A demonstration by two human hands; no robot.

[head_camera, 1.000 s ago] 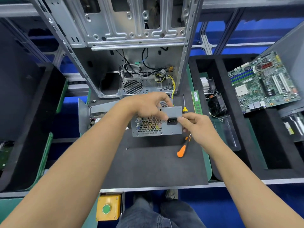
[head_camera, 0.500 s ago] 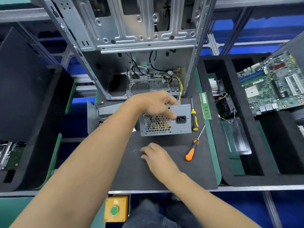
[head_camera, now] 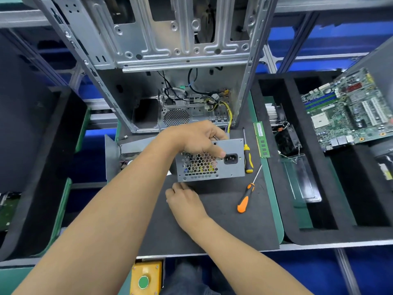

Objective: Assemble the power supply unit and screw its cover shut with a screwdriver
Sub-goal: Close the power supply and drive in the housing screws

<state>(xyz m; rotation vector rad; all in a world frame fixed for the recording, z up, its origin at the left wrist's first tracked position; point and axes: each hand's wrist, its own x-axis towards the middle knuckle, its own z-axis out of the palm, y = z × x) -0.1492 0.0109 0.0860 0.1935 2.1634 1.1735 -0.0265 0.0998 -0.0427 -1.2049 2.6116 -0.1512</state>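
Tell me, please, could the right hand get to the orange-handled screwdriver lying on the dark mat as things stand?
Probably yes. The right hand rests on the dark mat, apparently holding nothing, and the orange-handled screwdriver lies to its right with only bare mat between them.

The power supply (head_camera: 210, 159) stands on the dark mat (head_camera: 223, 220), its vented face toward the camera. The left hand (head_camera: 197, 138) grips its top edge, thumb beside the socket. The right hand (head_camera: 184, 200) rests on the mat just below it (fingers curled, their tips hidden). Right of the power supply lie a yellow-and-black screwdriver (head_camera: 247, 156) and, nearer the camera, an orange one (head_camera: 244, 200).
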